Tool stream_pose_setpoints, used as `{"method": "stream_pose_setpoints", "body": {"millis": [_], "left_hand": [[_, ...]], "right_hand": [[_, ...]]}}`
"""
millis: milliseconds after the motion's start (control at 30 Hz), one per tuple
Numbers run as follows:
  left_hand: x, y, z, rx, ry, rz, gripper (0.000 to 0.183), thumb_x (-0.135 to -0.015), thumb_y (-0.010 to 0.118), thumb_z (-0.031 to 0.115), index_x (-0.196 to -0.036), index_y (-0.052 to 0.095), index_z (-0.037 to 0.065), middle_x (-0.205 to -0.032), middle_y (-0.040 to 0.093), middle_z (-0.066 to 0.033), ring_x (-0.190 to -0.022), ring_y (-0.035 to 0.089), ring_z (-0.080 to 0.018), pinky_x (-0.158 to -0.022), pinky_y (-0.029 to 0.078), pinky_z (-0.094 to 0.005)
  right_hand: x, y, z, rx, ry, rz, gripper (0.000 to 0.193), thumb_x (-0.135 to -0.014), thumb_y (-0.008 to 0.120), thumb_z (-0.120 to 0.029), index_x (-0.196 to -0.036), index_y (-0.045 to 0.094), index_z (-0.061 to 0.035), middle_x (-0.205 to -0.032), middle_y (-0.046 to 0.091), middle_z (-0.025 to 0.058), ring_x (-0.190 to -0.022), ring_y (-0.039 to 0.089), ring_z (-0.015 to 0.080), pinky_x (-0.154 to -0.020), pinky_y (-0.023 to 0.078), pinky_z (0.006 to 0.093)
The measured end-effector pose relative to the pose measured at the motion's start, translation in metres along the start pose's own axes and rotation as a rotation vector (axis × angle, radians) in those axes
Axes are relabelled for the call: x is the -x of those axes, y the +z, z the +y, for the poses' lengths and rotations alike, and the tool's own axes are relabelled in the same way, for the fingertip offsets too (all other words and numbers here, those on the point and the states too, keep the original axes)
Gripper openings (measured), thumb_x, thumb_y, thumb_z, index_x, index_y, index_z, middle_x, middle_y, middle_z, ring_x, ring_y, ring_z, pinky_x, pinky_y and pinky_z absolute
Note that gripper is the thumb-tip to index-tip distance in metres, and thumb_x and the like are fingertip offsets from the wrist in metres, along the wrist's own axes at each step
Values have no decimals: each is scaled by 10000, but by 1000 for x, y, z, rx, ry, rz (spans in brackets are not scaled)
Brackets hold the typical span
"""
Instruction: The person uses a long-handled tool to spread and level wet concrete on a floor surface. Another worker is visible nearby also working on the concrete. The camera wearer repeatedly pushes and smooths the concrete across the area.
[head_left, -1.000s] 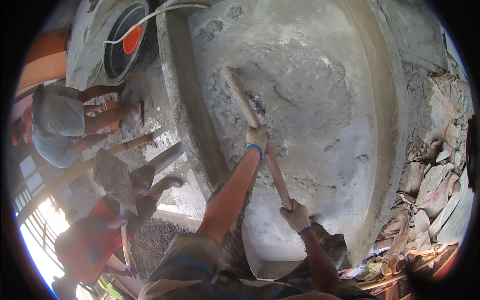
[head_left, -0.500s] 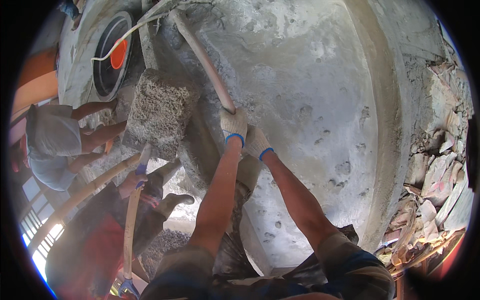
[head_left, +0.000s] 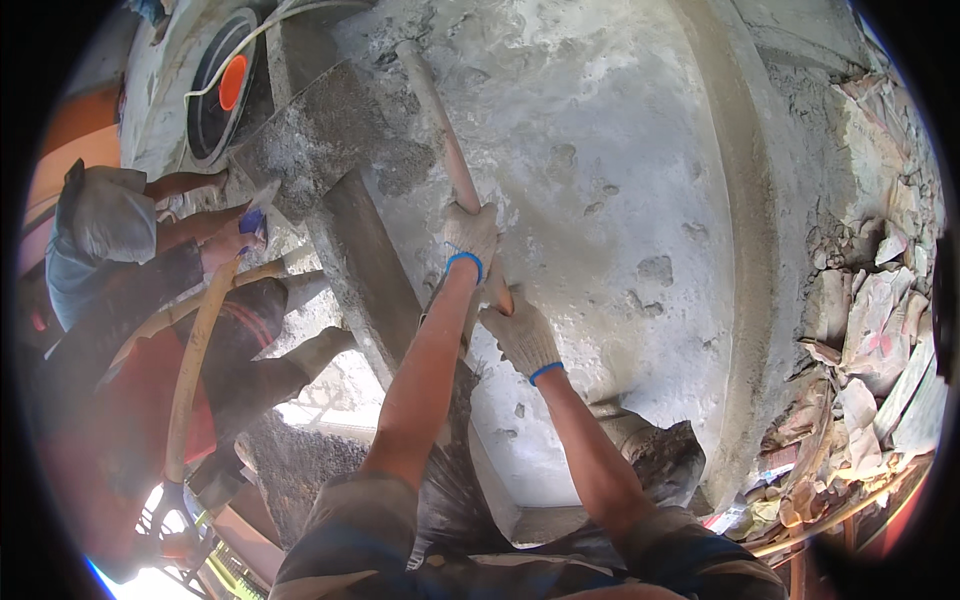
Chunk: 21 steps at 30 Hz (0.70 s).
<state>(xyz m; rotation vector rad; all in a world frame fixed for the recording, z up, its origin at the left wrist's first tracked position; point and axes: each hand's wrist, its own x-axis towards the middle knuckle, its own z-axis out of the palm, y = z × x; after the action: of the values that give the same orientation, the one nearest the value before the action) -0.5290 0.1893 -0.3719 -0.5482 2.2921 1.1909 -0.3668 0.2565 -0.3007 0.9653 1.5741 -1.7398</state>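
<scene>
Both hands wear knitted cream gloves with blue cuffs and grip one long wooden pole [head_left: 440,115]. My left hand [head_left: 471,236] is wrapped round its middle. Lower down and to the right, my right hand [head_left: 523,335] closes on the near end. From there the pole slants away to the upper left, over the wet grey cement surface [head_left: 600,130]. Its far end rests at or just above the cement; I cannot make out a tool head on it. At the left, a co-worker holds a shovel, its grey blade [head_left: 310,135] tilted over the trough's edge beside the pole.
A concrete edge [head_left: 365,270] runs between me and the co-workers. A curved concrete rim [head_left: 750,230] bounds the right side, with crumpled sacks and rubble [head_left: 870,330] beyond. At the upper left stands a black tub [head_left: 205,125] with an orange scoop [head_left: 232,82] and a pale hose [head_left: 255,35].
The co-worker's shovel has swung up and its load of wet mix has slid off. My right hand has moved back along the pole, away from my left, and the pole's far end has shifted right.
</scene>
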Motion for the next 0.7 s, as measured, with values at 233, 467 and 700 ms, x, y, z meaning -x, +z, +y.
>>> {"method": "stream_pose_setpoints", "body": {"millis": [233,467,700], "left_hand": [[33,51,-44,212,-236,-152,264,-897,775,180,-1018,651,-19,-835,669,-119,-668,689,-235,-572,625,-391],[70,111,-128,383,-750,-402,196,-939,776,144,-1057,652,50,-873,664,-114,-751,716,-277,-656,683,-468],[8,86,-71,376,-618,-375,181,-952,751,147,-1069,658,44,-909,670,-103,-738,711,-252,-667,682,-449]], "right_hand": [[171,-35,71,-74,312,4,386,-966,754,-380,-997,682,-2,-666,633,30,-562,635,113,-496,539,308],[294,-68,115,153,406,124,391,-901,804,-338,-1012,709,24,-807,733,206,-782,778,331,-707,578,445],[231,-52,100,187,322,151,357,-897,786,-324,-996,714,11,-809,737,228,-773,769,386,-694,581,474]]}}
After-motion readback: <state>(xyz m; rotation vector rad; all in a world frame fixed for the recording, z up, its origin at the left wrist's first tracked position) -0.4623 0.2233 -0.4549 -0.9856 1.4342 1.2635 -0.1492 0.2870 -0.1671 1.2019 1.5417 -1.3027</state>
